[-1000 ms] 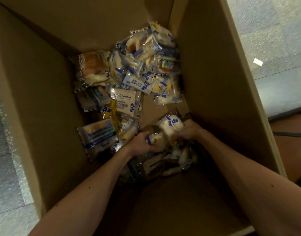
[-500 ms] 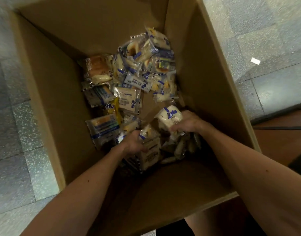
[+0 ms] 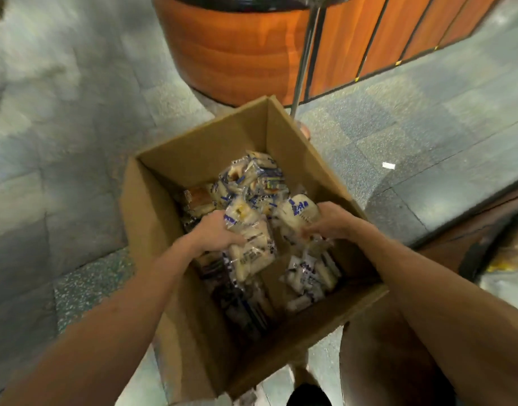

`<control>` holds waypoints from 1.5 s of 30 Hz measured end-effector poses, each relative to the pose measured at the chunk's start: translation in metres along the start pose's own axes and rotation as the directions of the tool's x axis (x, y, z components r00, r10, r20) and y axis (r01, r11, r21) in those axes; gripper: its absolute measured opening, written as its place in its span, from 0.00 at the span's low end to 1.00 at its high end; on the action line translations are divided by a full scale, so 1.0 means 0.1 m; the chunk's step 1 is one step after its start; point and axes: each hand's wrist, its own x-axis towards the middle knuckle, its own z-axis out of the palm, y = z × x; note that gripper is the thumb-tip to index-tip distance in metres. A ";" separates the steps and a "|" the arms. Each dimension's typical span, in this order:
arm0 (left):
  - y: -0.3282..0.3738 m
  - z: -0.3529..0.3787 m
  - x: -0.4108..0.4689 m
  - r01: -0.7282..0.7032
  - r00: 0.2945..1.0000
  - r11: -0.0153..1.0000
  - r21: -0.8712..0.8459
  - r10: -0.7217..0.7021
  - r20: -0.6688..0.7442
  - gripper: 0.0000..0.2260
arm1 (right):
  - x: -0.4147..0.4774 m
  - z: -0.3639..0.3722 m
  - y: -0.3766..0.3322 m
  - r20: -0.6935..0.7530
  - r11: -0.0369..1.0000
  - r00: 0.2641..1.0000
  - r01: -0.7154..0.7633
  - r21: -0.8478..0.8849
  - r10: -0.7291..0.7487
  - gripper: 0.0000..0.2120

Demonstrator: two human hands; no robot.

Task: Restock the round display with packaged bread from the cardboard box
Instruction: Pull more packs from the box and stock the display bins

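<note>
Over the box (image 3: 193,148), the left hand (image 3: 212,233) is gripping several bread packs (image 3: 253,247) — the right hand (image 3: 331,221) is clutching a bun pack (image 3: 297,211). The display (image 3: 237,54) is standing beyond the box's far corner.

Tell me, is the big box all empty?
Not empty: bread packets lie piled inside the cardboard box, beyond the ones the left hand and right hand grip.

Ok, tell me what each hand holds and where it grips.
The left hand grips a cluster of bread packets by their upper left side; the right hand grips a round bun packet by its right side.
</note>
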 end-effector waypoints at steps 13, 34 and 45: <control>1.55 -0.44 -1.14 -0.455 0.889 0.878 0.150 0.457 0.020 0.27 | -2.74 -0.89 -0.06 -0.392 0.996 0.920 0.022 0.088 0.014 0.20; 3.14 2.58 -3.85 -0.581 0.589 0.707 -0.403 0.707 0.391 0.20 | -6.81 0.75 2.05 -0.604 0.330 0.495 0.534 0.778 0.625 0.22; 2.71 4.28 -4.81 -0.279 0.543 0.760 -0.587 0.629 0.556 0.48 | -7.58 2.24 2.56 -0.455 -0.394 0.535 0.840 0.372 0.712 0.37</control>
